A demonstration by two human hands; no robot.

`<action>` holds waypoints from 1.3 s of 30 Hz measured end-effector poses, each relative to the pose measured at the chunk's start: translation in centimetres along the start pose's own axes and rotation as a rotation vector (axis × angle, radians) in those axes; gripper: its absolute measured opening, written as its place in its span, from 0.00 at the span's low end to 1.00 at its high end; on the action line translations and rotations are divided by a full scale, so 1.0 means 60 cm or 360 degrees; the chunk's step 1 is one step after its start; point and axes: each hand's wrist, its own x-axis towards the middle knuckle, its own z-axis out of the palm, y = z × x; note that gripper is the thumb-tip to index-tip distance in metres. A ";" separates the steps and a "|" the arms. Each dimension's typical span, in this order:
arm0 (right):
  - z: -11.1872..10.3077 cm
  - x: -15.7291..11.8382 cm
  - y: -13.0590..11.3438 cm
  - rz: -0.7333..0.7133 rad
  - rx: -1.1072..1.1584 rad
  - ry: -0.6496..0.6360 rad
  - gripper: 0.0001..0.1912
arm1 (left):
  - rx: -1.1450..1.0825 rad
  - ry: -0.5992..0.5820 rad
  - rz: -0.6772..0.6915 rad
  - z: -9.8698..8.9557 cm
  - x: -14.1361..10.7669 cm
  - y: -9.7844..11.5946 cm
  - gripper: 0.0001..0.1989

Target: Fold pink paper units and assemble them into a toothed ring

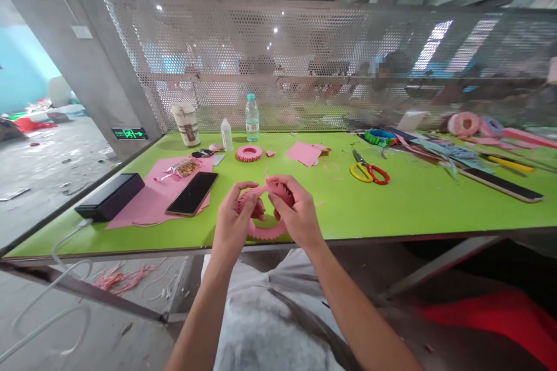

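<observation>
Both my hands grip a pink ring with a toothed edge [267, 233], held just over the front edge of the green table [369, 208]. My left hand [237, 214] is closed on the ring's left side, and my right hand [298, 208] pinches its upper right side. A thin pink strip rises from the ring between the hands. Farther back on the table lies a second pink toothed ring [249, 153], with a small pink scrap [270, 153] beside it. Pink paper pieces [304, 153] rest to the right of that.
At left are a black box [111, 196] with a white cable, a phone [192, 193] and pink sheets [126, 214]. A cup [185, 124], white squeeze bottle [226, 134] and water bottle [252, 119] stand behind. Scissors [369, 171] and another phone [502, 184] lie right, before a perforated screen [304, 69].
</observation>
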 end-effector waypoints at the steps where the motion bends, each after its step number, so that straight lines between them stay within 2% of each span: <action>1: 0.000 -0.001 0.001 0.0024 0.0025 -0.0019 0.12 | -0.0022 0.0006 -0.0007 0.003 -0.001 -0.001 0.15; 10: 0.000 -0.005 -0.001 0.0107 0.0093 -0.0105 0.13 | -0.0193 0.0048 -0.0040 0.010 -0.007 0.004 0.14; 32: -0.002 -0.005 -0.003 0.0187 0.0119 -0.0230 0.11 | -0.0302 -0.0024 -0.0176 0.008 -0.008 0.018 0.16; 39: -0.001 -0.004 0.002 0.0297 0.0444 -0.0240 0.11 | -0.0324 0.0070 -0.0132 0.007 -0.009 0.018 0.14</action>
